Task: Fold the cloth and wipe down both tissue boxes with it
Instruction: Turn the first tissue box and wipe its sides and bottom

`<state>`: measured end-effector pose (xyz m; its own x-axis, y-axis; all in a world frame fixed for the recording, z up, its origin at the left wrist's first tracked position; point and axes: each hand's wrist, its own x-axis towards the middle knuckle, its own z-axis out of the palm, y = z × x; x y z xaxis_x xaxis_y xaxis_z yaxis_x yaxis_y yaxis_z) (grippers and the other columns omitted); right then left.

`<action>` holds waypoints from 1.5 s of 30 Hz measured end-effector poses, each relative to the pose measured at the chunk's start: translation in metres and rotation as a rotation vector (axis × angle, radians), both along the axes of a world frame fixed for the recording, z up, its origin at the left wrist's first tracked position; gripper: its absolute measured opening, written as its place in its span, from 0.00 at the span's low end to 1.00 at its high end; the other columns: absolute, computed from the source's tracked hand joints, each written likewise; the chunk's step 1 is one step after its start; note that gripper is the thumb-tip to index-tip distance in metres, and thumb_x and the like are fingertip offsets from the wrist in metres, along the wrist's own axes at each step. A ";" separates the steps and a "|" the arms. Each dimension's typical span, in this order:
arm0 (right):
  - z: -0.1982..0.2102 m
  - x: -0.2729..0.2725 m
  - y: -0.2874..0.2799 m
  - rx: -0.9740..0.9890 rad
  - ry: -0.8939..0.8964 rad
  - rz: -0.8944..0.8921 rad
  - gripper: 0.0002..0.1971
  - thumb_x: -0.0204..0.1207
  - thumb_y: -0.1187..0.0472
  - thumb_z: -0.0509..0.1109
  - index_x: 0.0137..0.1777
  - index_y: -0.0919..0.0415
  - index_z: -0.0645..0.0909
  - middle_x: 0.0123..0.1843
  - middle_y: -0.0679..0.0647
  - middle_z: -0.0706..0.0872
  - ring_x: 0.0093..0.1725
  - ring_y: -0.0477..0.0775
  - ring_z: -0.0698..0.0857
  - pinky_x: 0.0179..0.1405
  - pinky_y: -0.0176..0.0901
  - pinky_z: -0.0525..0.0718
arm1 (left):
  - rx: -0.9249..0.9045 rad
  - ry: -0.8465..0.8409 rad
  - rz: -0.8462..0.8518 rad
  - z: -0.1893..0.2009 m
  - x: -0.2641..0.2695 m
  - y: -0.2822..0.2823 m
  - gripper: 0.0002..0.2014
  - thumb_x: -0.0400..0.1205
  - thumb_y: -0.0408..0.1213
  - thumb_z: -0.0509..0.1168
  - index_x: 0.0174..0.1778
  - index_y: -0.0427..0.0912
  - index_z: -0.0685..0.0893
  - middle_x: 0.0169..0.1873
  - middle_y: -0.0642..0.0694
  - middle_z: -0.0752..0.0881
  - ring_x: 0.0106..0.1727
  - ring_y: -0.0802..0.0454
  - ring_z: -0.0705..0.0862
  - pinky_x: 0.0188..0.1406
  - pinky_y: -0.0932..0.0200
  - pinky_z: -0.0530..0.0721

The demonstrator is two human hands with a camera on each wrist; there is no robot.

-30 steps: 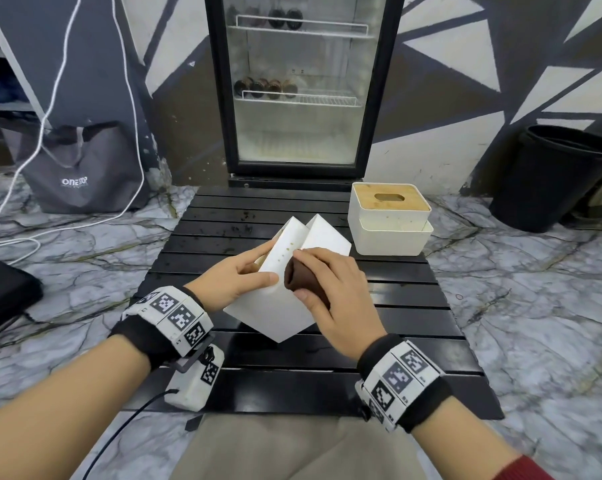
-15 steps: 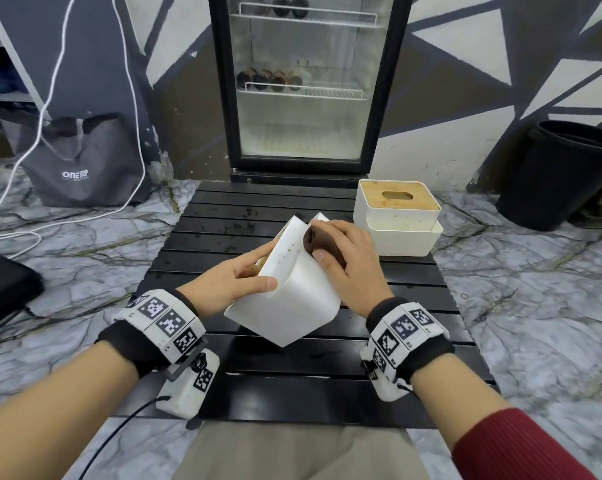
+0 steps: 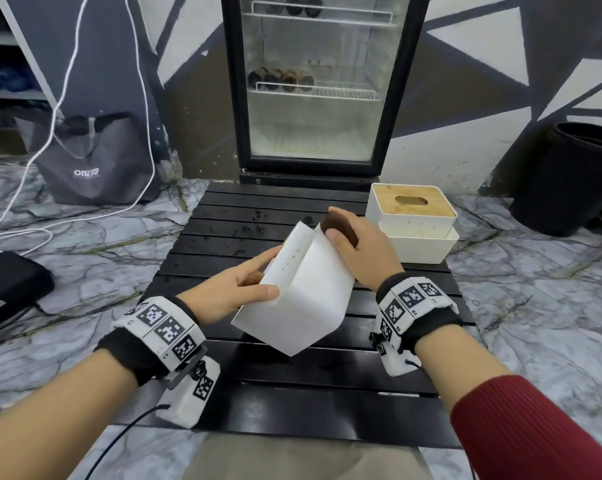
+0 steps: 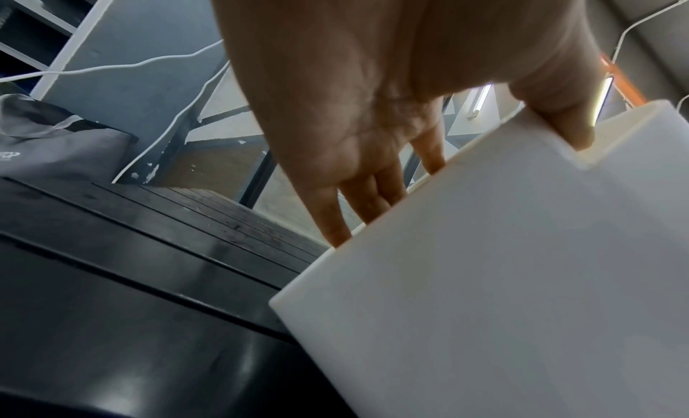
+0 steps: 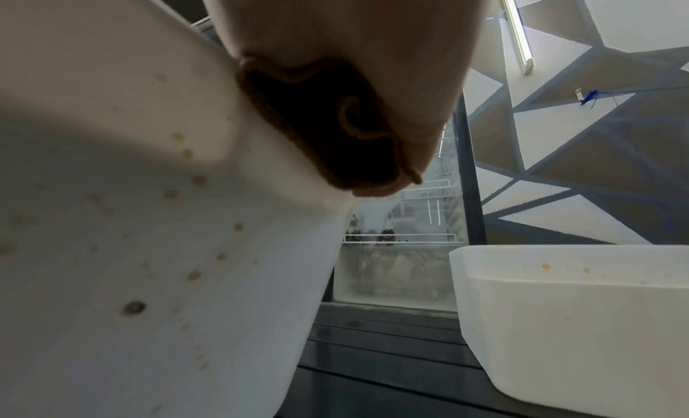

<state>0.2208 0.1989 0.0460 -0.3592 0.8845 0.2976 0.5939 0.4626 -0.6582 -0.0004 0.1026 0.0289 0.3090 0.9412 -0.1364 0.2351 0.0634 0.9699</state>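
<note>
A white tissue box is tilted above the black slatted table. My left hand grips its left edge, thumb on the near face, fingers behind; the left wrist view shows the box with the fingers along its edge. My right hand holds a folded brown cloth against the box's upper far corner. The right wrist view shows the cloth pressed on the box's spotted side. A second white tissue box with a wooden lid stands at the table's back right, seen also as a white box.
A glass-door fridge stands right behind the table. A grey bag and white cables lie at the left, a black case on the marble floor, a black bin at the right.
My right hand has slid the cloth up the box's face, from its middle to the upper far corner. The left hand keeps its grip on the box.
</note>
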 end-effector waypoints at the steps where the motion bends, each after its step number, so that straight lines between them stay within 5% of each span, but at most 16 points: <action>1: 0.001 -0.002 0.000 -0.009 -0.015 -0.002 0.21 0.80 0.49 0.59 0.73 0.43 0.67 0.66 0.54 0.79 0.66 0.55 0.75 0.65 0.48 0.71 | -0.011 -0.002 0.002 -0.001 -0.002 -0.001 0.33 0.77 0.42 0.66 0.75 0.68 0.62 0.62 0.52 0.86 0.62 0.53 0.84 0.54 0.65 0.81; 7: 0.010 -0.021 -0.002 -0.049 -0.131 -0.061 0.22 0.79 0.44 0.55 0.73 0.40 0.64 0.66 0.56 0.77 0.65 0.62 0.75 0.66 0.56 0.74 | 0.107 0.052 0.241 -0.002 -0.010 -0.011 0.28 0.84 0.41 0.59 0.77 0.63 0.57 0.62 0.66 0.80 0.68 0.65 0.76 0.68 0.61 0.73; 11: 0.014 -0.036 -0.008 -0.066 -0.218 -0.139 0.23 0.79 0.43 0.53 0.74 0.43 0.64 0.65 0.59 0.76 0.63 0.66 0.76 0.64 0.58 0.76 | 0.341 0.201 0.366 0.015 0.001 -0.031 0.32 0.75 0.65 0.58 0.76 0.68 0.57 0.70 0.66 0.70 0.71 0.76 0.66 0.66 0.70 0.64; 15: 0.019 -0.047 -0.016 -0.069 -0.269 -0.190 0.23 0.79 0.44 0.53 0.74 0.47 0.65 0.64 0.60 0.76 0.62 0.67 0.76 0.60 0.56 0.77 | 0.496 0.724 0.367 0.022 0.025 -0.036 0.46 0.75 0.66 0.61 0.83 0.50 0.50 0.78 0.57 0.62 0.78 0.58 0.58 0.73 0.63 0.56; 18: 0.018 -0.046 -0.024 -0.071 -0.273 -0.178 0.24 0.80 0.44 0.53 0.75 0.47 0.64 0.65 0.60 0.76 0.62 0.66 0.77 0.61 0.57 0.77 | 0.444 0.883 0.456 0.019 0.036 -0.030 0.51 0.72 0.69 0.59 0.83 0.44 0.48 0.81 0.47 0.59 0.79 0.50 0.55 0.77 0.55 0.54; 23: 0.012 -0.029 -0.035 -0.075 -0.227 -0.101 0.26 0.81 0.46 0.54 0.79 0.47 0.58 0.70 0.57 0.75 0.66 0.60 0.76 0.64 0.52 0.75 | 0.412 0.834 0.510 0.013 0.039 -0.021 0.53 0.66 0.74 0.60 0.81 0.44 0.56 0.78 0.51 0.62 0.77 0.50 0.54 0.76 0.56 0.56; 32: 0.001 0.004 -0.038 -0.173 0.100 0.052 0.24 0.80 0.49 0.60 0.76 0.43 0.63 0.74 0.47 0.73 0.72 0.48 0.72 0.71 0.42 0.69 | 0.459 0.693 0.300 0.020 0.019 -0.009 0.45 0.65 0.69 0.67 0.76 0.52 0.67 0.65 0.66 0.67 0.73 0.58 0.58 0.68 0.64 0.54; 34: 0.001 0.005 -0.034 -0.195 0.126 0.056 0.23 0.81 0.49 0.60 0.76 0.42 0.64 0.72 0.46 0.75 0.68 0.47 0.74 0.58 0.31 0.76 | 0.464 0.677 0.265 0.022 0.016 -0.007 0.47 0.60 0.72 0.63 0.75 0.54 0.68 0.60 0.70 0.64 0.67 0.65 0.57 0.68 0.65 0.54; 37: 0.002 0.003 -0.027 -0.240 0.149 0.043 0.22 0.81 0.49 0.59 0.75 0.41 0.65 0.65 0.48 0.78 0.52 0.43 0.80 0.26 0.24 0.77 | 0.440 0.678 0.233 0.023 0.012 -0.005 0.47 0.61 0.70 0.64 0.76 0.53 0.66 0.66 0.65 0.66 0.74 0.59 0.57 0.71 0.63 0.54; 40: 0.002 0.001 -0.021 -0.270 0.175 0.031 0.21 0.81 0.49 0.58 0.74 0.45 0.67 0.59 0.50 0.81 0.45 0.39 0.80 0.25 0.27 0.78 | 0.434 0.675 0.185 0.022 0.008 -0.002 0.50 0.59 0.74 0.61 0.77 0.54 0.65 0.71 0.61 0.67 0.76 0.58 0.55 0.73 0.62 0.54; 45: 0.000 0.003 -0.020 -0.274 0.156 0.017 0.20 0.81 0.48 0.58 0.72 0.48 0.69 0.54 0.48 0.82 0.42 0.42 0.82 0.24 0.27 0.79 | 0.419 0.682 0.138 0.022 0.002 0.005 0.52 0.63 0.72 0.68 0.80 0.52 0.60 0.78 0.63 0.57 0.80 0.61 0.46 0.77 0.60 0.48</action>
